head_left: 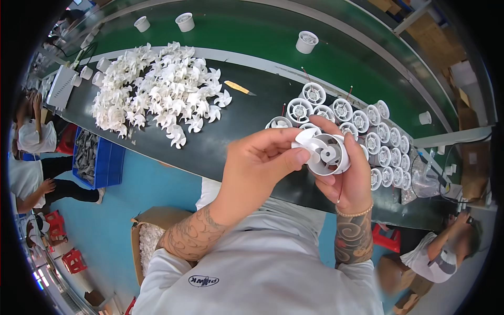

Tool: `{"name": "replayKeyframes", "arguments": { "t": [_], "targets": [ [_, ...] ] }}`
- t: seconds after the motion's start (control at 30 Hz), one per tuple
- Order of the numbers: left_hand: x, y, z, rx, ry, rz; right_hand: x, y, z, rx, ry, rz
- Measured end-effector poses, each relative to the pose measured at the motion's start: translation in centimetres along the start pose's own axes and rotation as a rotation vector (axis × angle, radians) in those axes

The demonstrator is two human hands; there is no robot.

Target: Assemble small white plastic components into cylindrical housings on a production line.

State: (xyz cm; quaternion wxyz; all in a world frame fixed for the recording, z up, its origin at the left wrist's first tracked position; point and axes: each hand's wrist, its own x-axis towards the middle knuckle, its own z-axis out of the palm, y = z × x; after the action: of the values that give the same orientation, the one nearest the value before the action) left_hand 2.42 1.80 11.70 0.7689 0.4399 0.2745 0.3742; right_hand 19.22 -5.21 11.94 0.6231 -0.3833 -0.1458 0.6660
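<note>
Above the near edge of the dark bench, my right hand [358, 176] grips a round white fan housing [344, 156], its open side turned toward me. A thin wire hangs below the housing. Between thumb and fingers, my left hand [252, 160] pinches a white fan impeller [303, 137] at the left rim of the housing. The impeller overlaps the opening, and a round hub shows inside. Behind my hands stand several similar white fan housings [360, 121] in rows. A large heap of loose white impellers [181, 86] lies on the bench to the left.
A yellow utility knife [238, 87] lies beside the heap. Beyond the bench runs a green conveyor belt [247, 39] carrying scattered white cups [306, 42]. A blue crate [107, 163] and a cardboard box [152, 226] stand at left. Other people sit on both sides.
</note>
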Motion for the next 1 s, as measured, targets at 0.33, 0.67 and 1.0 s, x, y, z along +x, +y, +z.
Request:
{"name": "replayKeyframes", "arguments": {
  "t": [0.33, 0.67, 1.0],
  "targets": [
    [-0.7, -0.4, -1.8, 0.357, -0.247, 0.267, -0.4, 0.1, 0.7, -0.163, -0.043, -0.020],
    [0.2, -0.8, -1.8, 0.214, -0.270, 0.218, -0.3, -0.2, 1.5, -0.417, -0.023, -0.028],
    [0.1, -1.4, -1.7, 0.221, -0.266, 0.173, -0.5, -0.4, 1.8, -0.536, 0.024, -0.019]
  ]
}}
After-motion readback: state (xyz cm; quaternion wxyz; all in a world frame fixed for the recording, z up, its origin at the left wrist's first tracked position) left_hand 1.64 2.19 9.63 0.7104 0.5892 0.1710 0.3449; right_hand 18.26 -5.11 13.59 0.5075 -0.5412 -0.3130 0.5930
